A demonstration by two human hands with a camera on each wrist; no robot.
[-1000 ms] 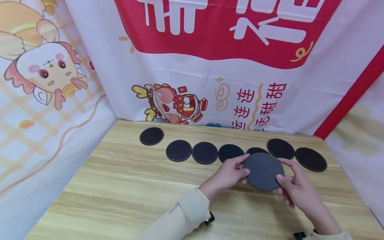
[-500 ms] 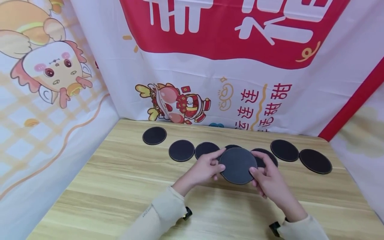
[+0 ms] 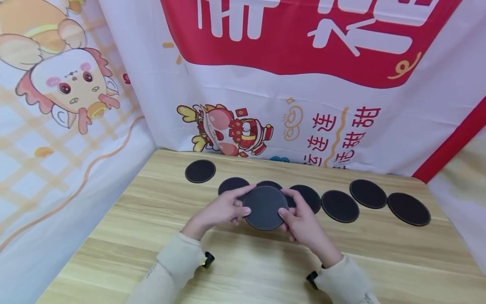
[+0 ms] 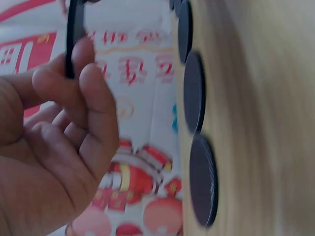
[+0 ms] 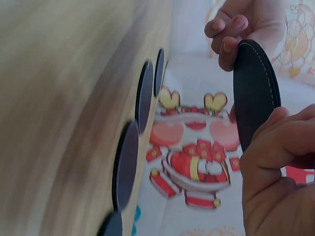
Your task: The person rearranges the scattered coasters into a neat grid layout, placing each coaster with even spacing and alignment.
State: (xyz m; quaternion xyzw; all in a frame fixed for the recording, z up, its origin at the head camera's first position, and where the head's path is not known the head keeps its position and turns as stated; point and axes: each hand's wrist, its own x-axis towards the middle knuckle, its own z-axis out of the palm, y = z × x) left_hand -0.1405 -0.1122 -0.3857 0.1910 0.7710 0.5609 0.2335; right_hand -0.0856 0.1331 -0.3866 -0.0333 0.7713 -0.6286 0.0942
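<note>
A round black coaster [image 3: 265, 208] with stitching along its rim is held above the table between both hands. My left hand [image 3: 222, 209] pinches its left edge between thumb and fingers, and my right hand [image 3: 303, 221] pinches the opposite edge. In the right wrist view the raised coaster [image 5: 253, 93] stands nearly edge-on, clear of the tabletop. Behind it lie other black coasters: one [image 3: 233, 185] partly covered by the left hand, another [image 3: 270, 184] mostly hidden by the held coaster, and a third [image 3: 306, 197] just beyond the right hand.
Farther right lie more coasters, one [image 3: 340, 206] in front of a touching pair [image 3: 368, 194]. A lone coaster [image 3: 200, 171] sits at the back left. The wooden table [image 3: 243, 266] ends against a printed cloth [image 3: 243, 88] at the back and sides.
Both hands have carried the held coaster leftward over the row, from the right side to near the second and third coasters. The coasters on the table have not been moved.
</note>
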